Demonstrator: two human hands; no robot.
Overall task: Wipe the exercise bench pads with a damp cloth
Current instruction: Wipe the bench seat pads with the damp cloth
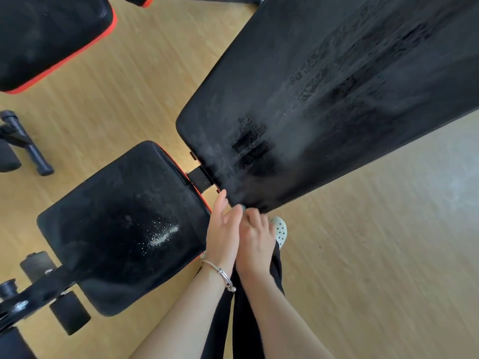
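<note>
The long black back pad [337, 99] runs from the middle to the upper right, dusty with darker wiped streaks. The black seat pad [116, 229] with red trim lies lower left, with a patch of white powder [163, 235] on it. Both hands meet at the back pad's near corner. My left hand [223, 234], with a bracelet on its wrist, has straight fingers beside the seat pad's edge. My right hand [256, 239] curls its fingers against the left palm. No cloth shows in either hand.
A second black and red bench pad [46, 40] sits at the top left. Foam rollers and a black frame [39, 286] stick out at the lower left, and a handle bar [26, 143] at the left. Wooden floor surrounds it all; my white shoe [280, 229] is below the pad corner.
</note>
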